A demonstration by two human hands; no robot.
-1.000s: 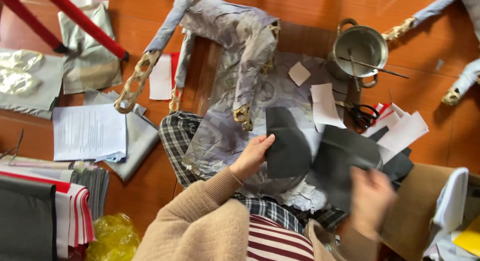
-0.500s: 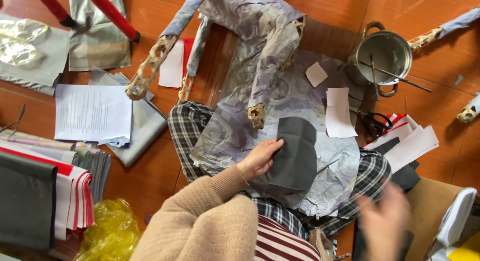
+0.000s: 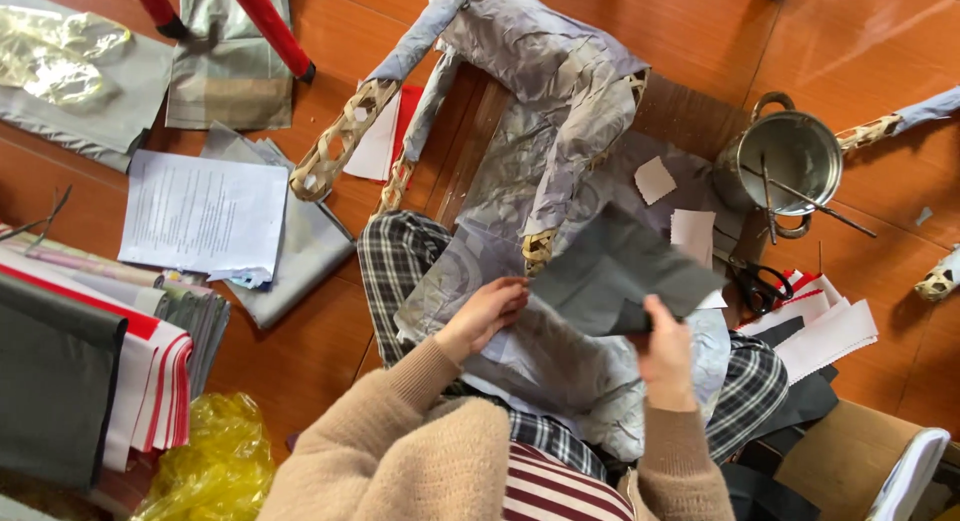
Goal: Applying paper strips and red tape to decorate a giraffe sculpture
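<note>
Hands at work over the lap, person seated on a wooden floor (image 3: pixel 860 41). Right hand (image 3: pixel 665 356) pinches a dark grey sheet (image 3: pixel 615 271) by its lower edge, thumb on top, fingers closed on it; sheet is lifted and tilted, spread above the lap. Left hand (image 3: pixel 485 316) rests with fingers curled loosely on the grey paper-covered figure (image 3: pixel 560 111), just beside the sheet's left edge; whether it touches the sheet itself, cannot tell. It grips nothing that shows.

Figure lies across the checked trousers (image 3: pixel 395 261) and reaches away from the person; crumpled grey paper covers the body, woven bamboo frame ends (image 3: pixel 335 151) stick out bare at the limbs. Two small pale paper squares (image 3: pixel 655 179) lie on the figure's right part.

Right of the figure: a metal pot (image 3: pixel 790 161) with two handles, thin sticks laid across its rim. Near it, scissors (image 3: pixel 755 281) with black handles, lying beside a stack of white and dark paper pieces (image 3: pixel 825 331). More paper-wrapped frame limbs (image 3: pixel 900 121) at far right edge.

Left side: printed white sheet (image 3: pixel 205 216) on top of folded grey paper, rolls and folded stacks of red, white and dark paper (image 3: pixel 90 371), a yellow plastic bag (image 3: pixel 215 461) near the person's beige sleeve (image 3: pixel 400 451). Red tube legs (image 3: pixel 265 26) at the top edge.
</note>
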